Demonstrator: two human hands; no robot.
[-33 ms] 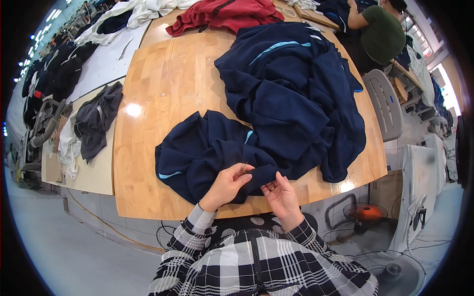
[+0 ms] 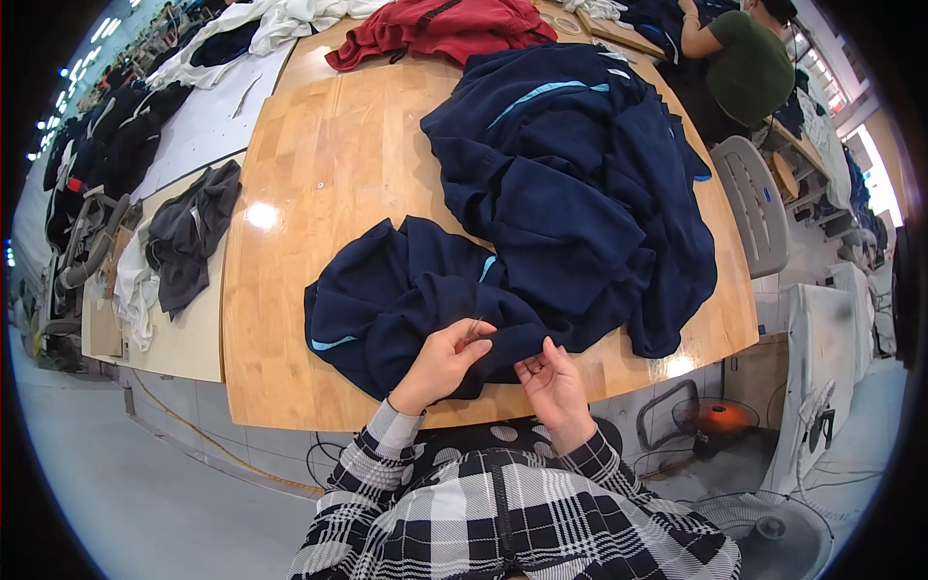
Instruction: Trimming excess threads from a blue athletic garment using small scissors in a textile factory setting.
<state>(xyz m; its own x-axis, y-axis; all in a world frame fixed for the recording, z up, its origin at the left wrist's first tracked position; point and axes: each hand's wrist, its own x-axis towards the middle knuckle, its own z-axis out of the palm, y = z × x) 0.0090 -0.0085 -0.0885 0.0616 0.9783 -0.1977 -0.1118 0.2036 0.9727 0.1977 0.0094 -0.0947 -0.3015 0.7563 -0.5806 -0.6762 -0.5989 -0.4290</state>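
A dark navy garment (image 2: 387, 290) with light blue trim lies bunched at the table's near edge. Its near part is stretched between my two hands. My left hand (image 2: 447, 365) is closed on the cloth, and a thin, pointed metal thing (image 2: 476, 328) shows between its thumb and fingers, too small to name surely. With thumb and fingers, my right hand (image 2: 556, 389) pinches the edge of the same cloth, palm turned partly up. Just beyond lies a large heap of navy garments (image 2: 570, 203) with a light blue stripe, touching the piece I hold.
The wooden table (image 2: 319, 145) carries a red garment (image 2: 435, 29) at its far end. Grey cloth (image 2: 193, 237) lies on a side table at the left. A grey chair (image 2: 752, 203) stands at the right edge, near a person in a green shirt (image 2: 749, 68).
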